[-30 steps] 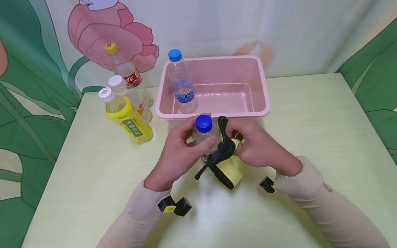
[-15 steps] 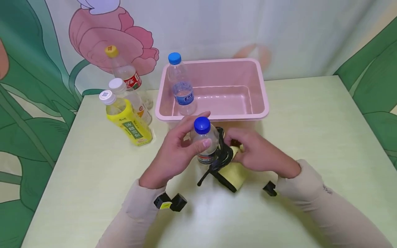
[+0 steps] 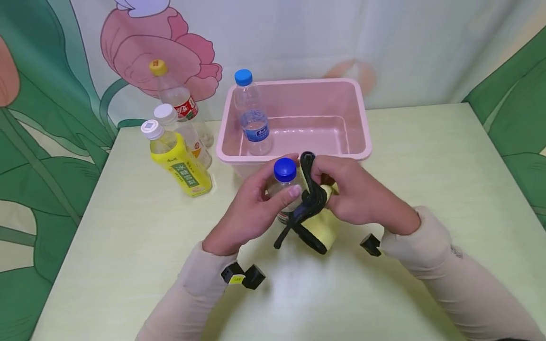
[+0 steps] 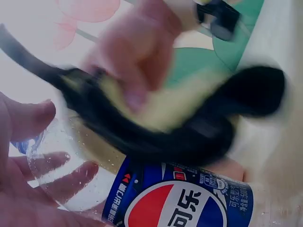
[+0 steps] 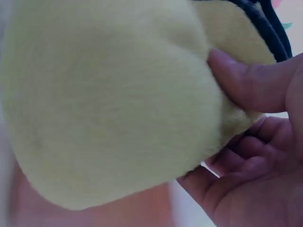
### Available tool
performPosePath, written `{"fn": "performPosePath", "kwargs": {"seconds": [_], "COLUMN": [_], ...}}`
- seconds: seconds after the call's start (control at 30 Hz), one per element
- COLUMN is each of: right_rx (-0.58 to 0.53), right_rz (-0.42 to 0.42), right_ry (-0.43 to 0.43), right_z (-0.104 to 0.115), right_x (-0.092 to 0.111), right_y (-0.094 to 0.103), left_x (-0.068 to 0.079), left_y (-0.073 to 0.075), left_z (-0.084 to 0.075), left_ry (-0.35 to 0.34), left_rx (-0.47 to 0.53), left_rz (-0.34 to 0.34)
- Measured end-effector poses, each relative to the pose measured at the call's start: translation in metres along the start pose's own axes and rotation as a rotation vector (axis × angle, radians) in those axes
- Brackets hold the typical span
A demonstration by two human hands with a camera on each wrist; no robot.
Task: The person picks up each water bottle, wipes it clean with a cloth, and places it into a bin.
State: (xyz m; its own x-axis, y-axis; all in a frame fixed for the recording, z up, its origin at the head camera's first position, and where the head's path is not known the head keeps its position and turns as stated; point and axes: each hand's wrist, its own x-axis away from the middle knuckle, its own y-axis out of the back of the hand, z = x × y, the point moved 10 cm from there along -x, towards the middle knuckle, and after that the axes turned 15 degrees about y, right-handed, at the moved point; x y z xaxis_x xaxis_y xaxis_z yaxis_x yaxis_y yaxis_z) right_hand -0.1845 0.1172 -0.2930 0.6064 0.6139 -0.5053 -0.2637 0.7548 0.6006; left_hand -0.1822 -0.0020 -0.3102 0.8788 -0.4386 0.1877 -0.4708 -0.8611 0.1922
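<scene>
While the left grip (image 3: 251, 208) clasped the bottle (image 4: 180, 203), seemingly to steady it, the right grip (image 3: 351, 189) pinched the yellow cloth (image 3: 325, 229) alongside, before the tub (image 3: 362, 154) near the desk's (image 3: 426, 166) far edge.

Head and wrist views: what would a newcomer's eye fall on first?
Probably the pink bin at the far side of the table, with a light-blue-capped bottle inside its left end. In front of it, the left hand grips a dark-blue-capped bottle, and the right hand pinches a yellow cloth that fills much of the right wrist view.
</scene>
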Motion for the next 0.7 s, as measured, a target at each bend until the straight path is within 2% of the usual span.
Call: {"fn": "performPosePath", "kwargs": {"seconds": [0.2, 0.33, 0.43, 0.5, 0.6, 0.7], "right_rx": [0.035, 0.053, 0.097, 0.097, 0.053, 0.031], "right_rz": [0.19, 0.238, 0.256, 0.226, 0.084, -0.064], "right_ry": [-0.215, -0.277, -0.241, -0.192, -0.058, 0.117], "right_z": [-0.061, -0.075, -0.064, -0.047, -0.012, 0.024], "right_x": [0.036, 0.049, 0.044, 0.036, 0.019, 0.002], "right_y": [-0.056, -0.07, -0.062, -0.046, -0.012, 0.02], "left_x": [-0.001, -0.002, -0.003, -0.003, -0.001, 0.001], "left_y": [-0.003, 0.001, 0.006, 0.009, 0.011, 0.009], "left_z": [0.002, 0.0, 0.0, 0.001, 0.001, 0.0], "left_ry": [-0.014, -0.044, -0.038, -0.009, 0.022, 0.045], "left_rx": [0.023, 0.024, 0.043, 0.06, 0.052, 0.02], "left_rz": [0.042, 0.032, 0.017, 0.018, 0.027, 0.066]}}
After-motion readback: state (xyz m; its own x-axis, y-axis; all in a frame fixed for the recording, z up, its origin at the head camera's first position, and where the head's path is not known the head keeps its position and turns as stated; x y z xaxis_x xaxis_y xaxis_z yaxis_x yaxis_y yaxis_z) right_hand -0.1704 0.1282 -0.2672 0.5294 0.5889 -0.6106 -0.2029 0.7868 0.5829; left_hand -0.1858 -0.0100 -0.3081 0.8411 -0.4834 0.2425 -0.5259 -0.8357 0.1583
